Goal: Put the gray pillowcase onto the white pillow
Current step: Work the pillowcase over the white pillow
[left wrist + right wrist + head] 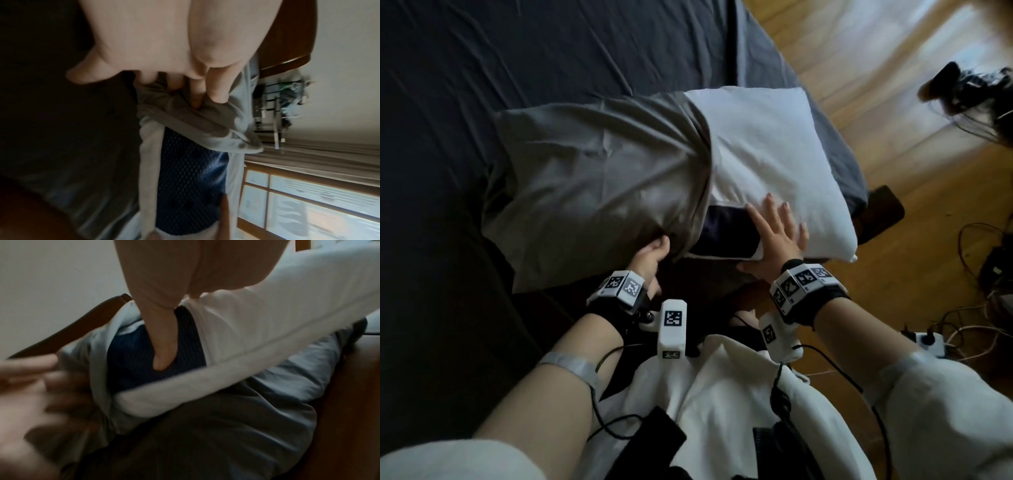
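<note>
On the dark-sheeted bed (pixel 482 85), the gray pillowcase (pixel 592 178) is half drawn over the white pillow (pixel 767 147), its hem pinched by the left hand (pixel 652 260) while the right hand (pixel 777 236) is laid flat, fingers spread; next, the hem likely needs pulling rightward over the bare half.

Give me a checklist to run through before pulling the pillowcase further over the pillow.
1. Left hand grips the gray pillowcase at its open edge: ok, fabric is bunched in its fingers.
2. Right hand steadies the white pillow: ok, it rests on it with fingers spread.
3. Pillow fully covered: not ok, the right part is bare.
4. Dark blue mesh side panel covered: not ok, it shows at the opening.
5. Pillow supported on the bed: ok, though its bare end lies near the bed's edge.
6. Far corners seated inside the pillowcase: cannot tell.
</note>
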